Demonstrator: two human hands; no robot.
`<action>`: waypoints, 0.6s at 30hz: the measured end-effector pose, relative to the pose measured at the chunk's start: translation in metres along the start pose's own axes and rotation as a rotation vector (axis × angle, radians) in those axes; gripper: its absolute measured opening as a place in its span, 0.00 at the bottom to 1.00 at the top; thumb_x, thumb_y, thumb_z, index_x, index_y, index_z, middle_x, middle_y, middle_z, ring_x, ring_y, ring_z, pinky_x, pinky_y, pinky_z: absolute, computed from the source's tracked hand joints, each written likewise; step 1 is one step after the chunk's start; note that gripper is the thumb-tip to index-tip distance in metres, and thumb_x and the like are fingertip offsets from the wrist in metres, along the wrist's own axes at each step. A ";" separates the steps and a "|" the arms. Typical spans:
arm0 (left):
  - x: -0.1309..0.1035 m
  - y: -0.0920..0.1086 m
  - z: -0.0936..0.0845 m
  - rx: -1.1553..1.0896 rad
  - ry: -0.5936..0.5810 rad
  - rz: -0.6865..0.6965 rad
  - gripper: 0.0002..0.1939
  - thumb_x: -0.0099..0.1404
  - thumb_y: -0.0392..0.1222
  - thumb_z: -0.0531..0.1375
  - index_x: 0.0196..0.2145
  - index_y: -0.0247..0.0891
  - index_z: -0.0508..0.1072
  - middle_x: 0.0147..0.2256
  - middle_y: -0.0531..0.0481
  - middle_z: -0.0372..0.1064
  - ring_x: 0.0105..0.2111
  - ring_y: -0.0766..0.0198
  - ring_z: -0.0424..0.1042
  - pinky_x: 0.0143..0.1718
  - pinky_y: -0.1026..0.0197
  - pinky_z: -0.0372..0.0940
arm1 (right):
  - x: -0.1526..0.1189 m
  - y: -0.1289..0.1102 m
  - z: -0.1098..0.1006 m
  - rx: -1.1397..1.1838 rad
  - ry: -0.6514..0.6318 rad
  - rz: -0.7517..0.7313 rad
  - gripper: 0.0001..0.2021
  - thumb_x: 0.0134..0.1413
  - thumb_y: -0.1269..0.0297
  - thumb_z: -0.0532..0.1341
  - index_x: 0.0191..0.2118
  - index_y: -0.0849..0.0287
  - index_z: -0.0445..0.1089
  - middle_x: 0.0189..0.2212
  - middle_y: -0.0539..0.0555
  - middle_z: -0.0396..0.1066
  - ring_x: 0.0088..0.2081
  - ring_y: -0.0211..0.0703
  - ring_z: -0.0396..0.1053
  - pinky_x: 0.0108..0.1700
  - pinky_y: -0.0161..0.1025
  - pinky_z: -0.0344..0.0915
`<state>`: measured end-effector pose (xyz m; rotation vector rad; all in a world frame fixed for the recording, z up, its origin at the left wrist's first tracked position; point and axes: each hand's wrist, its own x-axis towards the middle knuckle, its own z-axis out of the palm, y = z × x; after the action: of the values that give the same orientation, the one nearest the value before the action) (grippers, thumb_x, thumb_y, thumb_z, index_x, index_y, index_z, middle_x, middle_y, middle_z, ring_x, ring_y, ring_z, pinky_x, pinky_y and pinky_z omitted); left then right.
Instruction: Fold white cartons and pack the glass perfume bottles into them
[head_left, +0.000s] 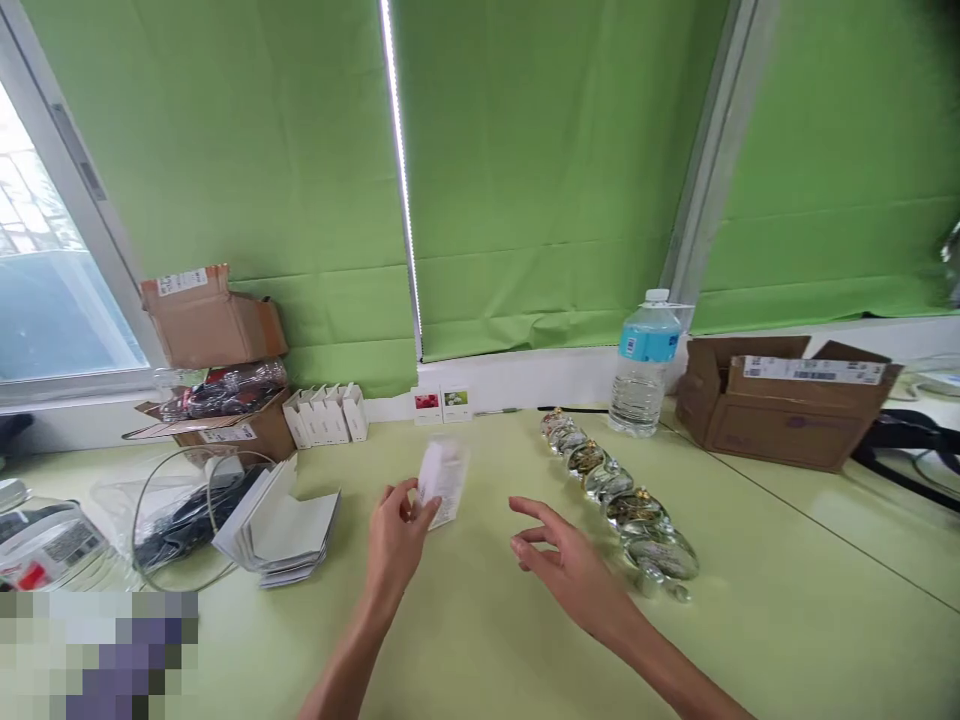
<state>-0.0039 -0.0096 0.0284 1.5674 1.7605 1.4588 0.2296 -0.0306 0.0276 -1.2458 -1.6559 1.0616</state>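
Note:
My left hand (399, 535) pinches a small, partly see-through white packet (444, 482) by its lower left edge, just above the table. Faint print shows on the packet, but I cannot read it or make out what is inside. To the right, my right hand (559, 550) hovers with fingers apart and holds nothing. Closest to it lies a slanting row of round, shiny silver and gold pieces (634, 508), possibly in clear wrapping. Beyond the packet, two small white cards (427, 405) with a red and a green picture lean against the wall.
Folded white card sleeves (300, 530) and a looped cable (180, 580) lie at left, before stacked cardboard boxes (217, 330) and a row of small white boxes (326, 415). A water bottle (645, 370) and an open carton (787, 410) stand at back right. A pen (496, 412) lies by the wall.

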 end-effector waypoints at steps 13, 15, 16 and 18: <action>0.049 -0.046 0.009 -0.356 0.187 -0.284 0.21 0.60 0.44 0.59 0.49 0.33 0.61 0.29 0.44 0.76 0.21 0.63 0.74 0.23 0.61 0.70 | -0.006 0.004 0.013 -0.139 -0.126 -0.140 0.15 0.59 0.56 0.54 0.47 0.55 0.70 0.55 0.60 0.63 0.42 0.45 0.70 0.44 0.41 0.71; 0.066 -0.053 0.014 -0.409 0.207 -0.318 0.21 0.61 0.43 0.60 0.49 0.33 0.59 0.30 0.42 0.76 0.21 0.64 0.75 0.25 0.61 0.70 | -0.005 0.009 0.013 -0.133 -0.119 -0.151 0.15 0.59 0.56 0.55 0.47 0.55 0.70 0.54 0.60 0.64 0.42 0.46 0.70 0.43 0.41 0.71; 0.075 -0.057 0.016 -0.434 0.219 -0.337 0.21 0.62 0.42 0.59 0.50 0.33 0.59 0.31 0.42 0.76 0.22 0.64 0.75 0.26 0.62 0.70 | -0.005 0.012 0.013 -0.128 -0.113 -0.157 0.15 0.59 0.55 0.55 0.47 0.55 0.71 0.54 0.60 0.64 0.42 0.46 0.70 0.43 0.41 0.72; 0.095 -0.062 0.022 -0.481 0.242 -0.374 0.20 0.65 0.41 0.57 0.51 0.31 0.58 0.33 0.42 0.75 0.23 0.65 0.75 0.27 0.61 0.69 | -0.003 0.017 0.014 -0.119 -0.104 -0.164 0.16 0.59 0.55 0.55 0.47 0.54 0.71 0.54 0.61 0.65 0.41 0.46 0.70 0.42 0.40 0.72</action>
<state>-0.0472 0.0934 -0.0006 0.8039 1.5531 1.7546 0.2223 -0.0332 0.0070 -1.1230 -1.8901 0.9530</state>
